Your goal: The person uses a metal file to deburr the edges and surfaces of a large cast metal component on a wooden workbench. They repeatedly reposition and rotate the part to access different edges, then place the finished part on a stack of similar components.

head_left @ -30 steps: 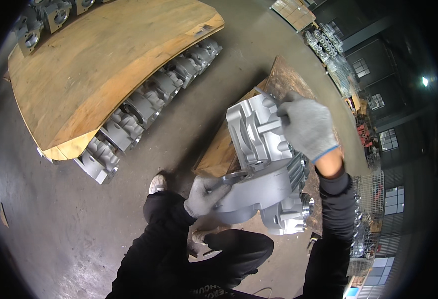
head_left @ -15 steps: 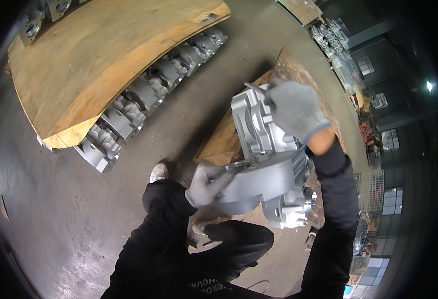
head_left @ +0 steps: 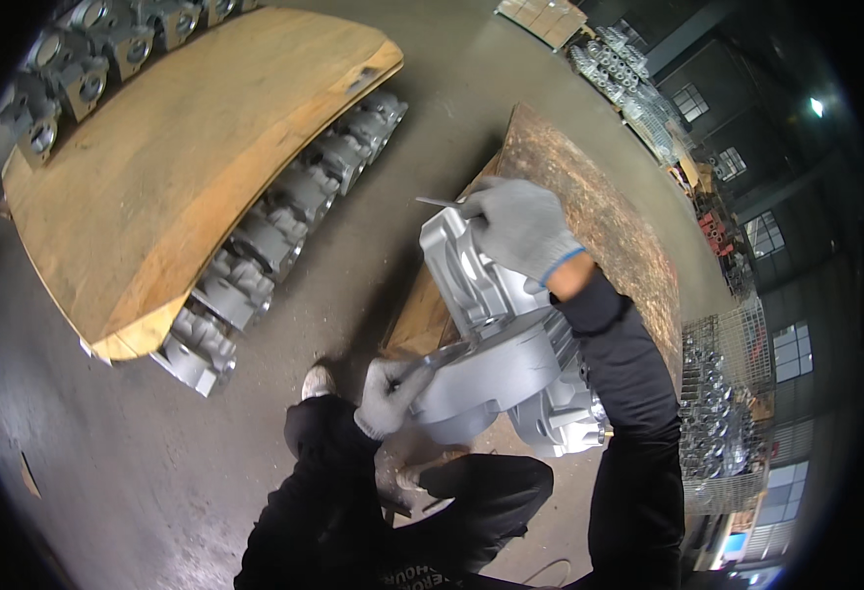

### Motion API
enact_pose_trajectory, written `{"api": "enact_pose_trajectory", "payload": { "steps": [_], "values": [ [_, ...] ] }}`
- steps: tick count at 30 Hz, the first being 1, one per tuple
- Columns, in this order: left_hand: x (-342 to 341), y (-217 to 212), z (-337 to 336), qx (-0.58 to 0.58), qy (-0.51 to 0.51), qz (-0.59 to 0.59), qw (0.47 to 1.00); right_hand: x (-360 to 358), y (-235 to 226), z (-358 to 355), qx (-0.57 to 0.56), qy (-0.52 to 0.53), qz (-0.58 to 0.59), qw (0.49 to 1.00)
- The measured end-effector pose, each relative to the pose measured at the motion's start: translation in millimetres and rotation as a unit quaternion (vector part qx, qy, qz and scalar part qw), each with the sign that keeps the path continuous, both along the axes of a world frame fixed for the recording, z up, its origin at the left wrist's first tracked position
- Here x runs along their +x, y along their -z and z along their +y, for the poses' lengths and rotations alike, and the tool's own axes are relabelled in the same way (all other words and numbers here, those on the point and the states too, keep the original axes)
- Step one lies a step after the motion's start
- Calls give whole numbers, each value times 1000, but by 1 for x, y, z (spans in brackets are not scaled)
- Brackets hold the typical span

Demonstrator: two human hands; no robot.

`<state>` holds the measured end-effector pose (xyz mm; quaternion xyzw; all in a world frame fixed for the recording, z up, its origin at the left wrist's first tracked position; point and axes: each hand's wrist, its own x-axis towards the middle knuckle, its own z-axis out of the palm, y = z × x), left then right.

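Observation:
A large silver-grey metal casting (head_left: 491,369) with a rounded housing and ribbed sides stands on a wooden surface in front of me. My left hand (head_left: 389,396), in a grey glove, has its fingers curled around the rim at the casting's near left side. At the casting's far end, my right hand (head_left: 522,221), in a matching glove, is closed on a thin metal tool (head_left: 437,203). The tool's slim end sticks out to the left, over the casting's upper edge. Its handle is hidden inside the fist.
A brown, worn board (head_left: 589,187) lies behind the casting. To the left is a plywood sheet (head_left: 206,167), with a row of similar castings (head_left: 274,236) beneath it and more castings (head_left: 88,84) on top. Wire cages (head_left: 722,393) with metal parts stand at the right.
The whole view has shifted, so the casting and both hands sit further left. My right hand has pushed the tool left across the casting's top edge. My left hand keeps its hold.

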<state>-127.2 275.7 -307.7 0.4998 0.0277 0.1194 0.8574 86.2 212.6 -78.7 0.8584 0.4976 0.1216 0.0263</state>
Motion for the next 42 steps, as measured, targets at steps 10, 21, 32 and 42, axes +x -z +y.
{"api": "enact_pose_trajectory", "payload": {
  "steps": [10, 21, 32, 42],
  "values": [
    [-1, 12, -4, -36, -15, 11, 999, -4, -64, -111, 102, 229, 104, 962],
    [-5, 16, -5, -4, -7, 57, 998, 70, -56, -142, 142, 154, 343, 916],
    [-10, 8, -5, -54, -34, 74, 995, 168, -9, -184, 21, 107, 282, 953],
    [-8, 0, 2, -1, -13, 33, 999, 113, -39, -188, -35, 41, 152, 987]
  ]
}}
